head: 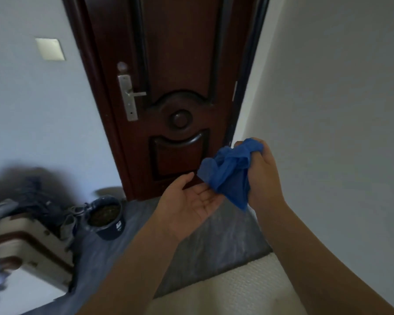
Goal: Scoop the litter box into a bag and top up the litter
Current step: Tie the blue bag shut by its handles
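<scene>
A dark reddish-brown panelled wooden door (180, 64) fills the middle of the view, shut, between pale walls. On the floor before it lies a grey shiny plastic sheet (214, 246). At the left stands a cream hard-sided case with brown trim (32, 246), with blurred dark clothing heaped on it. Beside that sits a dark round pot (107, 220) filled with brownish granules; whether these are litter I cannot tell. No litter box shows. The left hand (191, 205) lies flat, palm up, fingers straight, holding nothing. The right hand (264, 176) has its fingers curled tight round a crumpled piece of thin blue material (228, 173), glove or bag I cannot tell, which hangs down over the left fingers. The thin stuff could tear if tugged apart while bunched, or slip from the grip onto the floor.
</scene>
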Tool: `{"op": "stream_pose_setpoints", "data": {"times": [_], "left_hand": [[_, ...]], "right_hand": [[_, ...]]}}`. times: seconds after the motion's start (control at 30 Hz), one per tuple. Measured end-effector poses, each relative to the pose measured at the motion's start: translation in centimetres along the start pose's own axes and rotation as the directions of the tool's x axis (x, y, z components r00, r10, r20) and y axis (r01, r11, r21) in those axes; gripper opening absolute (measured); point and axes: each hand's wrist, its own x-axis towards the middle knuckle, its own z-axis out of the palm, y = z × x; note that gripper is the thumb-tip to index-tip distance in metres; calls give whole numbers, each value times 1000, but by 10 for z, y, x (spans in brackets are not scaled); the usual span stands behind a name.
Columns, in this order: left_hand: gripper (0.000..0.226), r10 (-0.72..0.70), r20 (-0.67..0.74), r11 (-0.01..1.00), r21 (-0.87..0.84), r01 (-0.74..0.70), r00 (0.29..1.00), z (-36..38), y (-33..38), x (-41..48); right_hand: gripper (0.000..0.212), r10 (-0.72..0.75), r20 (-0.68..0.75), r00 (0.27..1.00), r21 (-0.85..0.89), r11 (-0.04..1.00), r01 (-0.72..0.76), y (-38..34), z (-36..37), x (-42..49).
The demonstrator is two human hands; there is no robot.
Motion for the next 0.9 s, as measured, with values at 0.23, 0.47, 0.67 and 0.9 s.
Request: {"op": "stream_pose_setpoints", "data": {"times": [0.23,0.47,0.67,0.9], "left_hand": [[65,116,77,977,169,-128,990,-66,135,-21],[76,221,140,891,373,-258,965,-114,227,-31],[73,397,36,749,564,-346,917,-140,286,-8],[53,618,-143,673,604,-426,773,-158,365,48]], "right_hand": [[17,195,334,922,6,978,-209,37,142,41],[24,329,551,767,-51,931,-362,70,239,80],[7,231,684,692,-85,967,-238,114,303,128],[27,117,800,588,-147,989,4,154,384,215]]}}
